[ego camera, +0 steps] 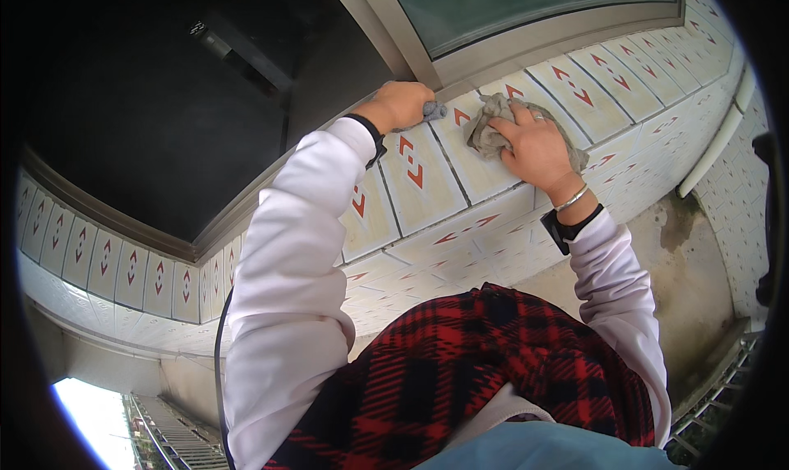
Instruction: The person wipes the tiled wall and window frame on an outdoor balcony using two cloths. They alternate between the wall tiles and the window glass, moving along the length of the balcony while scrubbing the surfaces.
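My left hand (404, 105) is closed on a bunched grey cloth (435, 111), at the inner edge of the tiled window sill (425, 180), beside the metal window frame. To its right, my right hand (535, 142) presses a crumpled grey-beige rag (487, 131) onto the sill tiles, with its fingers spread over the cloth. Part of this rag trails past the hand towards the sill's outer edge. Red arrow-like marks pattern the cream tiles.
A metal-framed glass pane (530, 8) stands behind the sill, beside a dark window opening (154, 119). A white pipe (715, 146) runs down the tiled wall at the right. Metal railings (709, 408) show at the lower right and lower left.
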`<state>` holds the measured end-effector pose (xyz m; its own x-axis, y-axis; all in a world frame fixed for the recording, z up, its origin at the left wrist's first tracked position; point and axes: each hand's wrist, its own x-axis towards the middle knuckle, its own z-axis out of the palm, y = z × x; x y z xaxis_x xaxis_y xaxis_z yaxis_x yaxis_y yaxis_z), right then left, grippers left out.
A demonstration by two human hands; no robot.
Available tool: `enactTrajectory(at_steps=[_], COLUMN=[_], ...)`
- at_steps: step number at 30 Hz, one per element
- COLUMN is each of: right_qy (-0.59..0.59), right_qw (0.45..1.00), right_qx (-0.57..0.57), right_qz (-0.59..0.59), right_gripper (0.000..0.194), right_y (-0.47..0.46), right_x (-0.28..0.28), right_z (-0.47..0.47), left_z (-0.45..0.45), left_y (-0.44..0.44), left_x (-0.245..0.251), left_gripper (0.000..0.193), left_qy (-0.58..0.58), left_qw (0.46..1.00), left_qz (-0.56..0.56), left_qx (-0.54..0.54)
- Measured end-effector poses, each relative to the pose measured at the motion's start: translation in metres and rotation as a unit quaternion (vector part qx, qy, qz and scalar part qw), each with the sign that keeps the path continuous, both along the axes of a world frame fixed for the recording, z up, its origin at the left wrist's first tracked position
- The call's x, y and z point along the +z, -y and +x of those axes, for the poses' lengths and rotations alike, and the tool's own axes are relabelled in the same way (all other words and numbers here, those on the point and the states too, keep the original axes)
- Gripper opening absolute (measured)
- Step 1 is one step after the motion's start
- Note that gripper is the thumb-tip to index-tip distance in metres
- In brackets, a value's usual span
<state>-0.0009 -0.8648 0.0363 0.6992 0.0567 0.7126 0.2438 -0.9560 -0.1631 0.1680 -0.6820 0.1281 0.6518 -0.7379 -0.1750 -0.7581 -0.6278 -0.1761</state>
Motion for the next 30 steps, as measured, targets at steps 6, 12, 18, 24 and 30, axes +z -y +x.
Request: enactTrajectory(at_steps=[6, 12, 18, 24, 30], right_qy=[-0.003, -0.021, -0.107, -0.185, -0.166], right_qw=[1.000, 0.999, 0.964, 0.978, 0.940], right_qx=[0.001, 0.006, -0.176, 0.005, -0.002], right_qz=[-0.014, -0.028, -0.170, 0.097, 0.297], right_gripper=[0.043, 0.044, 0.054, 0.061, 0.057], right_y=[0.001, 0.005, 0.017, -0.014, -0.049], right_x=[-0.001, -0.001, 0.034, 0.081, 0.089], right_z=[0.002, 0.006, 0.017, 0.083, 0.148], left_z=[-0.047, -0.085, -0.150, -0.168, -0.166], left_y=[-0.021, -0.108, -0.215, -0.278, -0.293], left_x=[0.019, 0.033, -0.034, -0.093, -0.110], left_gripper=[0.030, 0.029, 0.033, 0.041, 0.046], left_qy=[-0.271, -0.283, -0.003, 0.238, 0.280], left_qw=[0.939, 0.839, 0.858, 0.844, 0.834], left_qz=[-0.213, -0.461, -0.506, -0.452, -0.450], left_qx=[-0.004, 0.055, 0.089, 0.165, 0.152])
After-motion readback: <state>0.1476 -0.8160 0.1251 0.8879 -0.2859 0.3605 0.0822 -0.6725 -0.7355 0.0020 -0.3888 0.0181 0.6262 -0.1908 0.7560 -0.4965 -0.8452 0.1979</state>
